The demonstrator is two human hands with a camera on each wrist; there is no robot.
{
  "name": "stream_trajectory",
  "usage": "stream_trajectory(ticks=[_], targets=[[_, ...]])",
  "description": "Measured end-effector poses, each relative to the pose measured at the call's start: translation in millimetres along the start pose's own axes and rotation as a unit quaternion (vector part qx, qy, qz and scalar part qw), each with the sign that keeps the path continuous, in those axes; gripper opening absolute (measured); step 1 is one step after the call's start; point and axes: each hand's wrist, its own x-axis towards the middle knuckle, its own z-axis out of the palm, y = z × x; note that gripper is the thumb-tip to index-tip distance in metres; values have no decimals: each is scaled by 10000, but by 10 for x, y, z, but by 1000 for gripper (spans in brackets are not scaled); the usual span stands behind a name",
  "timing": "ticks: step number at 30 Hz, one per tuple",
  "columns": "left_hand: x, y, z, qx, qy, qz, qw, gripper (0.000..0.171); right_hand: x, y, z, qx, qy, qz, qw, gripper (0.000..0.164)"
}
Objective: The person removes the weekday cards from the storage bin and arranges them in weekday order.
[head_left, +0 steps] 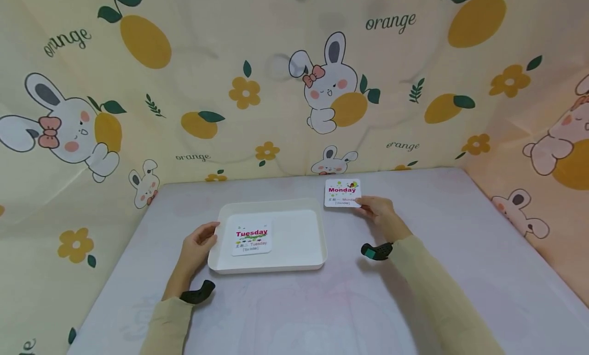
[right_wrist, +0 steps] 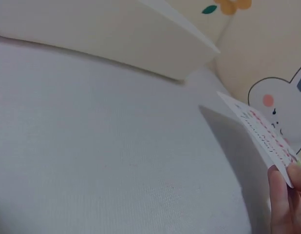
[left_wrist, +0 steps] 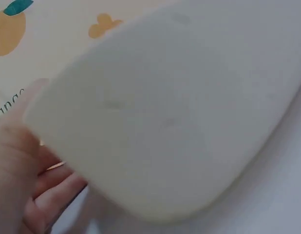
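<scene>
A white rectangular tray (head_left: 285,267) stands on the table, and a card reading "Tuesday" (head_left: 251,238) lies in its left part. My left hand (head_left: 195,247) holds the tray by its left edge; in the left wrist view the thumb and bent fingers (left_wrist: 55,190) are at the tray's end wall (left_wrist: 92,170). Beyond the tray's far right corner, my right hand (head_left: 378,211) pinches a second white card, printed "Monday" (head_left: 340,191), at its lower right corner. The right wrist view shows this card (right_wrist: 262,134) tilted, its shadow on the table beneath.
The table (head_left: 294,314) has a pale cover. Behind it and at both sides hangs a cream curtain (head_left: 207,63) printed with rabbits, oranges and flowers. Each wrist wears a dark band, the left band (head_left: 198,292) near the tray's front left corner.
</scene>
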Motion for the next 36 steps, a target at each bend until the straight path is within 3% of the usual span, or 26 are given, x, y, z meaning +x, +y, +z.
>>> stream_trajectory(ticks=[5, 8, 15, 24, 36], targets=[[45, -80, -161, -61, -679, -118, 9976, 52, 47, 19, 60, 34, 53, -22, 10000, 51], [40, -112, -228, -137, -820, -150, 9964, 56, 63, 29, 87, -1, 107, -12, 9999, 50], [-6, -119, -263, -119, -607, -237, 9978, 55, 132, 64, 96, -89, 221, -147, 9996, 50], [-14, -103, -240, -144, -601, -332, 9975, 56, 269, 130, 177, -632, 526, -396, 9958, 49], [-28, -100, -257, -238, -557, -267, 9978, 56, 243, 156, 245, -1268, 671, -723, 9870, 42]])
